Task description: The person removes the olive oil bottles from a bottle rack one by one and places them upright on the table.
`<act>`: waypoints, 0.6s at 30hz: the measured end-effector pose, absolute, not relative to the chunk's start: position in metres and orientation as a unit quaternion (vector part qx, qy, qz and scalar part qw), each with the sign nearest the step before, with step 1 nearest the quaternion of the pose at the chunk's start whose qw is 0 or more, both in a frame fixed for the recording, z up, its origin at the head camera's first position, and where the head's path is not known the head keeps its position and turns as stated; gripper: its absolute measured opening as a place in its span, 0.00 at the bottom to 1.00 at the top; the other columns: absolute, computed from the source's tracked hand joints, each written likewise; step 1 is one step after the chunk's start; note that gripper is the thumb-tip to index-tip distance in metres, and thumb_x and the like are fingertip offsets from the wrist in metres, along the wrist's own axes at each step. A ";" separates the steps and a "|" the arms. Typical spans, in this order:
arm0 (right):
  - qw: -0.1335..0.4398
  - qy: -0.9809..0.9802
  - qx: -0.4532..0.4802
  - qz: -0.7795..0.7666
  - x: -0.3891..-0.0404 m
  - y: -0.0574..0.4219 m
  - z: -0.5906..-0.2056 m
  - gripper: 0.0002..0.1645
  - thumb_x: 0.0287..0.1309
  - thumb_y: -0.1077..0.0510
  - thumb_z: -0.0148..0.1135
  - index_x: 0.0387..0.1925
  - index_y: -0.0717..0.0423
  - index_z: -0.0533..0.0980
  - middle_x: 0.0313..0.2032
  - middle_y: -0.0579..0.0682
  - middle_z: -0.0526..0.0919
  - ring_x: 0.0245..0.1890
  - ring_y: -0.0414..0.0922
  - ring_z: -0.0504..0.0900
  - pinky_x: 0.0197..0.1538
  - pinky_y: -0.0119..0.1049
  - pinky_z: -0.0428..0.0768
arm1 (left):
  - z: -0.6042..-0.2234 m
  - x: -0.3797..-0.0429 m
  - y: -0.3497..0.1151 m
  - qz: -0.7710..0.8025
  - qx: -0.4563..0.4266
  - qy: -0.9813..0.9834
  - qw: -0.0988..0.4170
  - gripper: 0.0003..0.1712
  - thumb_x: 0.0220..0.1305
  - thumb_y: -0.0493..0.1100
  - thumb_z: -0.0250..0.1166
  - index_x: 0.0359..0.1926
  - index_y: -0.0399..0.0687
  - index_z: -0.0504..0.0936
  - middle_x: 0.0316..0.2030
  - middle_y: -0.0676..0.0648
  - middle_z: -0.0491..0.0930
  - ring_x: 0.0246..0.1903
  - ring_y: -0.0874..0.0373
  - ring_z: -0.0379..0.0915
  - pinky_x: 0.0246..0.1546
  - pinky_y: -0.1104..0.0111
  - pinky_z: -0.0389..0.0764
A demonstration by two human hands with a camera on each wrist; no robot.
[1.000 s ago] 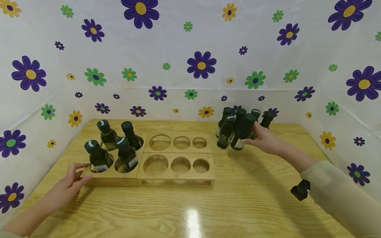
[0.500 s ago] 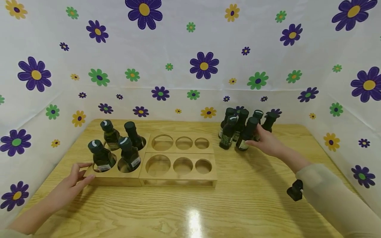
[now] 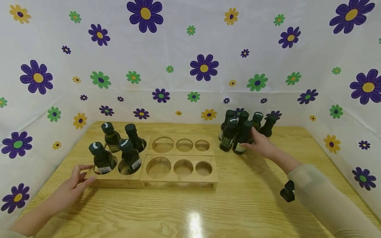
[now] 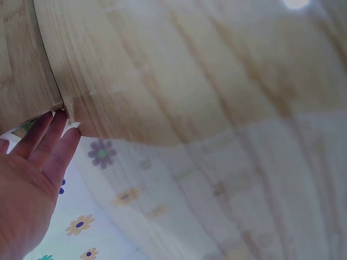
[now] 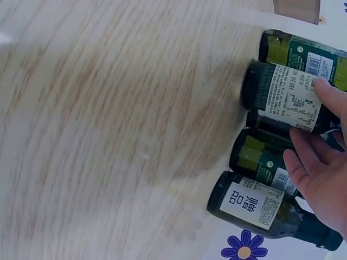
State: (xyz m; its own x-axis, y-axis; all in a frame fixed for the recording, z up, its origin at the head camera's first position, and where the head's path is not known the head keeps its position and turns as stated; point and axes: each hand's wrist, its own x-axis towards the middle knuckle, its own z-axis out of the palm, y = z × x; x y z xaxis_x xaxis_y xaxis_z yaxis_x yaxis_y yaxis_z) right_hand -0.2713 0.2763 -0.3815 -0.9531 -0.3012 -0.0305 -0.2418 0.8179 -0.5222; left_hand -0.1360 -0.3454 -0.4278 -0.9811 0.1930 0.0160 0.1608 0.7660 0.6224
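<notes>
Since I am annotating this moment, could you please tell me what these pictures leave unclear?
Head view: bases of the four bottles in the left wooden rack, hidden by the rack.
Head view: lower part of the rear white-marked bottle, hidden by the right hand.
Right wrist view: fine print on the pinched bottle, too small to read.
Left wrist view: part of the left hand, cut off by the left edge.

There are ten bottles (image 3: 131, 157), ten rack holes (image 3: 158, 167), two hands (image 3: 69, 187).
</notes>
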 end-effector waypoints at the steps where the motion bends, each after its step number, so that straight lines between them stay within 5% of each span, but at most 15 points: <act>1: 0.056 0.951 -0.142 -0.267 -0.272 0.276 -0.382 0.57 0.66 0.49 0.61 0.69 0.79 0.36 0.57 0.76 0.68 0.47 0.62 0.77 0.51 0.56 0.73 | -0.428 -0.136 -0.345 0.329 0.092 0.939 0.025 0.25 0.77 0.47 0.49 0.61 0.36 0.50 0.64 0.29 0.60 0.57 0.31 0.66 0.44 0.50 0.74; 18: 0.022 0.950 -0.105 -0.293 -0.275 0.270 -0.388 0.51 0.65 0.54 0.63 0.70 0.78 0.43 0.61 0.77 0.62 0.59 0.68 0.66 0.59 0.61 0.64 | -0.427 -0.137 -0.347 0.336 0.091 0.937 0.032 0.26 0.77 0.49 0.48 0.62 0.38 0.50 0.65 0.30 0.60 0.56 0.34 0.67 0.40 0.57 0.75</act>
